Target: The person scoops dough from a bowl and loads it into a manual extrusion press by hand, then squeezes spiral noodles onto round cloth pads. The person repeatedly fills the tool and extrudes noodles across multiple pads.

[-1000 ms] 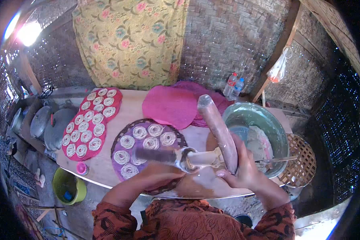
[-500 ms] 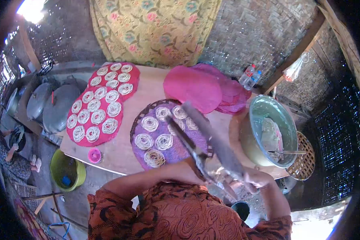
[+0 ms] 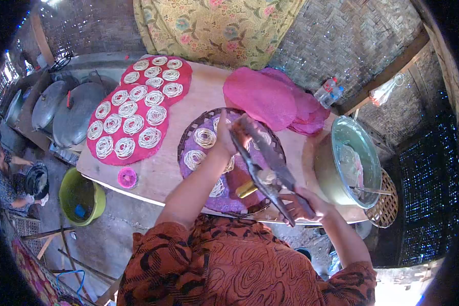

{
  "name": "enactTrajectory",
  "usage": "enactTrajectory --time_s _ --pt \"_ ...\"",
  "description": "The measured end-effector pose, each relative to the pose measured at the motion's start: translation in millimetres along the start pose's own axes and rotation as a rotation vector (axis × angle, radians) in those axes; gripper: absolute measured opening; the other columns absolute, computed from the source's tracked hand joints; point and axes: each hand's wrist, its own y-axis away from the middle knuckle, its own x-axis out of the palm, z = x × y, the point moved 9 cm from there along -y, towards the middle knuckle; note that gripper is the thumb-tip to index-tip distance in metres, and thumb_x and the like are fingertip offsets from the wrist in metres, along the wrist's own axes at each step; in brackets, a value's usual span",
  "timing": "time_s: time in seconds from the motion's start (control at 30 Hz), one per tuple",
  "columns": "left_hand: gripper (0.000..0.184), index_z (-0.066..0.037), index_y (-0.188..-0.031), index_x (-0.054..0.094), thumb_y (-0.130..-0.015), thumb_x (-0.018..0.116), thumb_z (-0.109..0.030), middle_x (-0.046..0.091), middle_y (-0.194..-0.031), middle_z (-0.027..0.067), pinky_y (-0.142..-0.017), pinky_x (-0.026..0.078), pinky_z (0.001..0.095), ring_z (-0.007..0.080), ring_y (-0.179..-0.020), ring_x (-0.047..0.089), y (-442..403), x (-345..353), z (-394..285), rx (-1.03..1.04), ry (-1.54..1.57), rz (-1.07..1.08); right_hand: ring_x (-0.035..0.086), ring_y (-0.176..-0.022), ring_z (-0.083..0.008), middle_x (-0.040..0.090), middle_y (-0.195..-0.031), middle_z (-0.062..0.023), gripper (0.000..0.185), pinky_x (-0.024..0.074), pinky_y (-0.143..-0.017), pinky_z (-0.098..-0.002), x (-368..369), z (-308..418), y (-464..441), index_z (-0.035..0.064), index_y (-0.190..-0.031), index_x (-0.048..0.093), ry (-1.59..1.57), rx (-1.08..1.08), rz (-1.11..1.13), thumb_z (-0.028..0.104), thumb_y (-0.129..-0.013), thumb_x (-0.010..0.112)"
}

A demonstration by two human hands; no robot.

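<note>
A two-lever wooden hand press (image 3: 276, 171) with a brass cylinder (image 3: 247, 189) is held slantwise over a round tray (image 3: 180, 153) covered with purple cloth (image 3: 201, 135). White coils of noodle strands (image 3: 194, 159) lie on that cloth. My left hand (image 3: 227, 136) is closed round the far end of the press, its fingers partly hidden by the levers. Near the other end, my right hand (image 3: 313, 205) grips the handle, with some fingers extended beneath. A pale lump (image 3: 266, 177) shows between the levers. The press covers some of the coils.
Red cloths (image 3: 150, 140) with several noodle coils lie at left, beside a small pink dish (image 3: 127, 177). Pink cloths (image 3: 260, 99) are stacked behind the tray. A green bucket (image 3: 324, 168) stands right, near bottles (image 3: 327, 94). Another person (image 3: 15, 178) is at far left.
The press has moved from near my body to over the tray, and its levers look closer together. My left hand has shifted forward to the far end. The view has shifted slightly.
</note>
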Motion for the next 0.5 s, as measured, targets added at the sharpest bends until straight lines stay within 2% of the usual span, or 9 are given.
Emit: enactTrajectory --time_s 0.07,0.1,0.13,0.17,0.23,0.27,0.3,0.4,0.5 --pt "0.066 -0.005 -0.085 0.057 -0.082 0.038 -0.068 0.058 -0.078 0.0111 -0.078 0.045 0.0432 0.0289 -0.077 0.057 5.4 -32.1 -5.6 0.109 0.011 -0.004 0.063 -0.085 -0.0317 0.06 -0.099 -0.0262 0.088 0.0516 -0.074 -0.0398 5.4 -3.2 -6.8 -0.005 -0.136 0.025 0.04 0.052 -0.076 0.066 -0.085 0.038" --pt "0.066 -0.005 -0.085 0.057 -0.082 0.038 -0.068 0.058 -0.078 0.0111 -0.078 0.045 0.0432 0.0289 -0.077 0.057 6.0 -38.4 -4.4 0.109 0.015 -0.005 0.064 -0.08 -0.0308 0.062 -0.095 -0.0253 0.086 0.0526 -0.071 -0.0386 5.1 -6.1 -7.8 -0.005 -0.137 0.024 0.082 0.103 -0.143 0.063 -0.086 0.039" --pt "0.065 -0.005 -0.083 0.056 -0.083 0.036 -0.067 0.057 -0.076 0.0107 -0.076 0.045 0.0425 0.0286 -0.076 0.056 8.5 -38.0 -4.5 0.107 0.052 -0.007 0.065 -0.069 -0.0267 0.064 -0.086 -0.0204 0.074 0.0532 -0.062 -0.0344 9.2 0.5 -6.0 -0.0058 -0.128 0.039 0.089 0.066 -0.186 0.058 -0.089 0.04" --pt "0.064 -0.006 -0.08 0.055 -0.084 0.035 -0.067 0.055 -0.074 0.0103 -0.074 0.045 0.0418 0.0282 -0.075 0.055 11.4 -38.3 -4.4 0.107 0.089 -0.012 0.065 -0.069 -0.0267 0.064 -0.086 -0.0204 0.074 0.0532 -0.062 -0.0344 8.2 1.9 -5.9 -0.0058 -0.128 0.039 0.091 0.071 -0.184 0.058 -0.089 0.04" --pt "0.057 -0.008 -0.076 0.052 -0.085 0.036 -0.062 0.055 -0.072 0.0099 -0.071 0.045 0.0402 0.0266 -0.072 0.054 9.2 -32.3 -17.3 0.196 -0.025 -0.099 0.062 -0.062 -0.0182 0.062 -0.078 -0.0103 0.063 0.0505 -0.052 -0.0288 -4.7 11.3 -2.5 0.0002 -0.105 0.056 0.203 0.057 -0.273 0.059 -0.088 0.042" --pt "0.062 -0.007 -0.076 0.051 -0.085 0.032 -0.065 0.053 -0.07 0.0094 -0.071 0.045 0.0404 0.0268 -0.071 0.054 9.9 -12.7 -25.7 0.218 -0.069 0.003 0.061 -0.057 -0.0156 0.061 -0.072 -0.0078 0.059 0.0481 -0.047 -0.0267 0.8 23.1 -2.5 0.0015 -0.093 0.059 0.231 0.003 -0.306 0.058 -0.088 0.045" --pt "0.066 -0.006 -0.076 0.051 -0.085 0.028 -0.068 0.051 -0.068 0.0088 -0.071 0.044 0.0405 0.0271 -0.07 0.053 13.2 6.8 -33.1 0.237 -0.115 0.108 0.061 -0.057 -0.0156 0.061 -0.072 -0.0078 0.059 0.0481 -0.047 -0.0267 4.7 25.5 -3.6 0.0015 -0.093 0.059 0.23 0.004 -0.306 0.058 -0.088 0.045" --pt "0.066 -0.008 -0.072 0.047 -0.086 0.025 -0.068 0.051 -0.067 0.0079 -0.07 0.045 0.04 0.026 -0.069 0.053 29.5 34.3 -50.2 0.251 -0.085 0.137 0.058 -0.054 -0.0155 0.06 -0.069 -0.0072 0.059 0.046 -0.047 -0.0272 31.6 42.6 -2.0 0.0007 -0.089 0.059 0.303 -0.061 -0.261 0.058 -0.089 0.044" --pt "0.065 -0.009 -0.073 0.047 -0.086 0.024 -0.068 0.05 -0.066 0.0071 -0.07 0.044 0.0402 0.025 -0.067 0.052 52.3 42.0 -49.8 0.248 -0.047 0.093 0.058 -0.054 -0.0156 0.06 -0.069 -0.0073 0.058 0.0453 -0.046 -0.0275 38.8 38.3 9.1 0.0006 -0.089 0.06 0.384 -0.015 -0.214 0.056 -0.089 0.044"
